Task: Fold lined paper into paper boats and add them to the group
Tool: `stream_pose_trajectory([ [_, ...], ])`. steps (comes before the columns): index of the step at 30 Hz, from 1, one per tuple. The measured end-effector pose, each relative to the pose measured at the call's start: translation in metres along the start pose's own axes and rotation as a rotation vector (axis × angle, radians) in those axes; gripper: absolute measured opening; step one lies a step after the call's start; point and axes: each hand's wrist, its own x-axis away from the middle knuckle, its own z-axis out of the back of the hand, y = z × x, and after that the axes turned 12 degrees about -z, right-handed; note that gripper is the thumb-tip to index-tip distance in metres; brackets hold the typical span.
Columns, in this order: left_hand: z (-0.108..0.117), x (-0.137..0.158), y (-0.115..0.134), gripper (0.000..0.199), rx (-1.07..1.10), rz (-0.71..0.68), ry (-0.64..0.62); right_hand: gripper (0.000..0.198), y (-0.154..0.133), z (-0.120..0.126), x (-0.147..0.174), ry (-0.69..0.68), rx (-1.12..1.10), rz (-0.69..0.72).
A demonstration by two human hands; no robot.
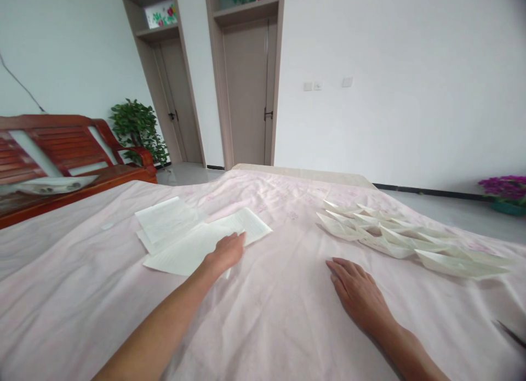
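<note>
My left hand [228,250] is over the right part of a white sheet of paper [181,257], its fingers curled together at the sheet and the thumb side hidden. Beside that sheet, to the left, are more sheets of paper [162,219], partly overlapped by it. My right hand [356,290] rests on the pink bedsheet [283,326] with its fingers stretched out and nothing in them. Beyond it, several folded paper boats [382,236] stand close together in rows.
A dark pointed object [512,333], cut off by the frame, lies at the right edge. A small pale disc [107,226] sits left of the papers. Farther off are a wooden bench [66,145], a green plant [137,126], a door [249,96] and purple flowers [503,186].
</note>
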Motion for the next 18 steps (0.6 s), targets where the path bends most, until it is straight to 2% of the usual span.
stream_pose_trajectory([
  [2,0.001,-0.001,-0.007,0.052,0.026,-0.037,0.001,0.041,0.000,0.000,0.000,-0.001,-0.003,-0.001],
  [4,0.005,0.001,-0.022,0.051,0.013,-0.007,0.039,0.041,0.001,0.000,0.000,0.001,-0.005,-0.002],
  [8,0.018,0.010,-0.069,0.048,-0.117,0.240,0.153,0.042,0.000,0.001,0.001,0.001,-0.016,0.000],
  [10,0.022,0.018,-0.097,0.048,-0.170,0.365,0.169,0.042,0.000,0.001,0.001,0.004,-0.018,-0.001],
  [14,0.025,0.035,-0.147,0.041,-0.177,0.567,0.105,0.042,0.000,0.000,0.001,0.005,-0.023,-0.002],
  [18,0.022,0.050,-0.180,0.035,-0.108,0.609,0.034,0.042,0.001,-0.001,0.000,0.003,-0.030,0.004],
])
